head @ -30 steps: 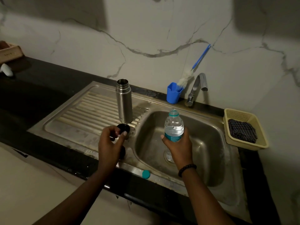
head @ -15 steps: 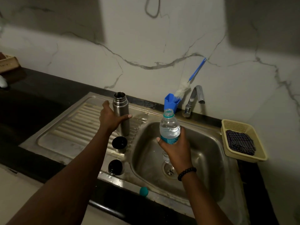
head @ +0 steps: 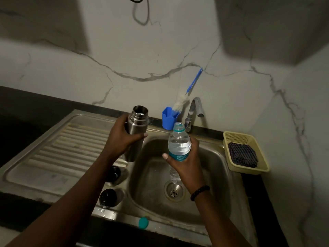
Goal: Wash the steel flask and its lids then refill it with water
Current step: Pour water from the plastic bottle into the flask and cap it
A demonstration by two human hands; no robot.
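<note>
— What did the left hand point(head: 122, 138) have?
— It gripped the open steel flask point(head: 136, 134), lifted at the sink's point(head: 219, 166) left edge; two dark lids point(head: 108, 196) lay on the drainboard below.
— And the right hand point(head: 185, 166)?
— It was wrapped around an uncapped water bottle point(head: 179, 145) above the basin.

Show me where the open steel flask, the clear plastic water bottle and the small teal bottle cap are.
Open steel flask point(head: 138, 129): head view, upper body below the neck.
Clear plastic water bottle point(head: 179, 145): head view, clear shoulder above the label.
Small teal bottle cap point(head: 143, 222): head view, cap's top face.
</note>
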